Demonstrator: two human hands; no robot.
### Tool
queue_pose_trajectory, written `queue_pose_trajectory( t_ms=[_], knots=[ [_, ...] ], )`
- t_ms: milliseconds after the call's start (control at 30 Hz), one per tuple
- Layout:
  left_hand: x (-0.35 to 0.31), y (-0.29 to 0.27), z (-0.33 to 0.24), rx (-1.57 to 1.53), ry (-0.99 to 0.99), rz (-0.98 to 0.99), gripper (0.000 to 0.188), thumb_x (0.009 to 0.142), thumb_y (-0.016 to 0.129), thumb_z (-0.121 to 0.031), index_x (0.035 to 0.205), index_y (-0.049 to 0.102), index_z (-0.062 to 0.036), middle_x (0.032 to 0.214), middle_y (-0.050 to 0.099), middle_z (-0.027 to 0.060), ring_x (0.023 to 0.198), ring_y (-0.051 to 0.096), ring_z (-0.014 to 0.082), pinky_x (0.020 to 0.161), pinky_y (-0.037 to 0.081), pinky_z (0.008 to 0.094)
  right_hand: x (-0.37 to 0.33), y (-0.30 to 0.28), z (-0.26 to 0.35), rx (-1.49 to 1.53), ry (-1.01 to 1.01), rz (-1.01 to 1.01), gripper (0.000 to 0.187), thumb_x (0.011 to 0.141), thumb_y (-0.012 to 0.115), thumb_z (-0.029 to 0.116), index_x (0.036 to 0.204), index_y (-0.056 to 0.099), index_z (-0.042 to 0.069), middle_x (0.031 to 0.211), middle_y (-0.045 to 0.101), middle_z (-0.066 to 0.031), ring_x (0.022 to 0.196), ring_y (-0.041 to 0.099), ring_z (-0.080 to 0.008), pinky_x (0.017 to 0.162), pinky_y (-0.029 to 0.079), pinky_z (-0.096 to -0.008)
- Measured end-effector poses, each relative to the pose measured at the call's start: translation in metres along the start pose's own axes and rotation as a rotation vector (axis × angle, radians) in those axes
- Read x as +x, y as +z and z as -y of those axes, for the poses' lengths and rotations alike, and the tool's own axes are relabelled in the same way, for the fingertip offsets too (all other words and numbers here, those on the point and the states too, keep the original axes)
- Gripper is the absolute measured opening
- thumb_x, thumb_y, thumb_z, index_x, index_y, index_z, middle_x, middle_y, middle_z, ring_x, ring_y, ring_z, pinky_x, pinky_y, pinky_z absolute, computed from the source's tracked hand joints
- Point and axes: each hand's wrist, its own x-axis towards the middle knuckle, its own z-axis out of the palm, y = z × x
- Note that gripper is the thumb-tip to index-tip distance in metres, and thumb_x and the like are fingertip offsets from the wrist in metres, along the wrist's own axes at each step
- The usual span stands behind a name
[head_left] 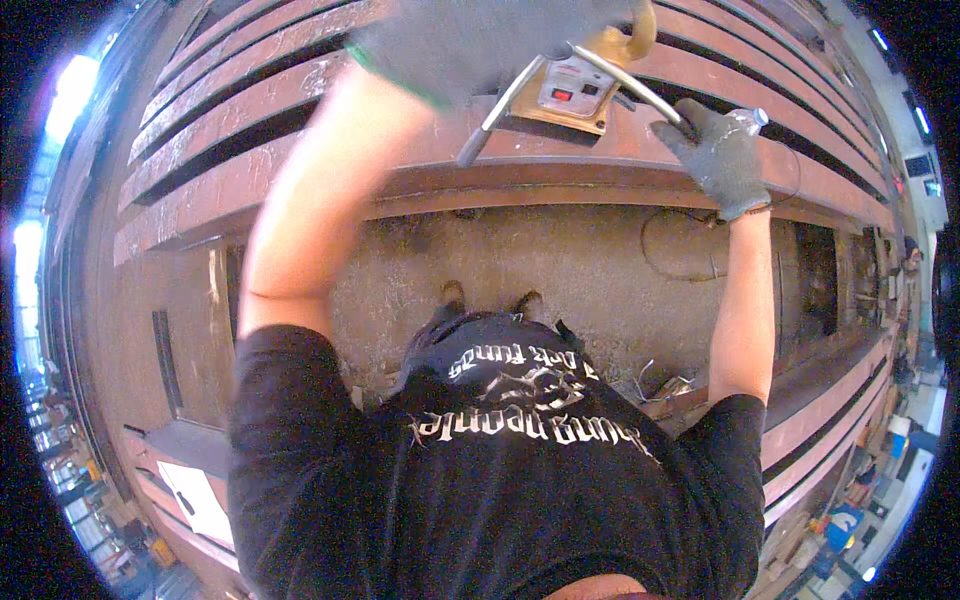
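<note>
A yellow magnetic drill point(578, 88) with a grey panel and red switch stands on a reddish-brown steel beam point(540, 150). Metal spokes of its feed handle point(520, 95) spread out toward me. My gloved right hand point(722, 155) closes round the end of the right spoke. Beside its knuckles shows the end of a clear plastic bottle point(748, 120); whether the hand also grips it is unclear. My left hand point(490, 45), in a grey glove with a green cuff, is raised over the drill's left side. It is blurred and its fingers are hidden.
Several parallel steel beams point(250, 125) lie beyond the drill, with dark gaps between them. A thin cable or hose point(655, 265) loops down to the dusty floor point(590, 245) at the right. More beams lie behind me; a white sheet point(197, 500) rests at the lower left.
</note>
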Motion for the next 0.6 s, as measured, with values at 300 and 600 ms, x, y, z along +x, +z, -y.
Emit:
queue_pose_trajectory(
  t_ms=[300, 600],
  knots=[
    [-0.04, -0.03, 0.074, 0.404, 0.148, 0.145, 0.046, 0.097, 0.063, -0.046, 0.073, 0.073, -0.0073, 0.067, 0.068, 0.0091, 0.063, 0.069, 0.0218, 0.061, 0.057, 0.0367, 0.015, -0.036, 0.022, -0.067, -0.042, 0.076, 0.043, 0.092, 0.073, 0.043, 0.113, 0.072, 0.005, 0.092, 0.074, -0.0188, 0.079, 0.073, -0.0328, 0.072, 0.054, -0.0396],
    [-0.03, -0.014, 0.078, 0.383, -0.129, 0.48, 0.041, 0.098, 0.063, -0.039, 0.069, 0.069, -0.0104, 0.058, 0.056, 0.0031, 0.052, 0.055, 0.0125, 0.049, 0.049, 0.0308, 0.023, -0.049, 0.036, -0.086, 0.07, 0.188, 0.04, 0.093, 0.07, 0.046, 0.11, 0.074, 0.01, 0.088, 0.073, -0.0162, 0.078, 0.071, -0.034, 0.071, 0.053, -0.0404]
  ],
)
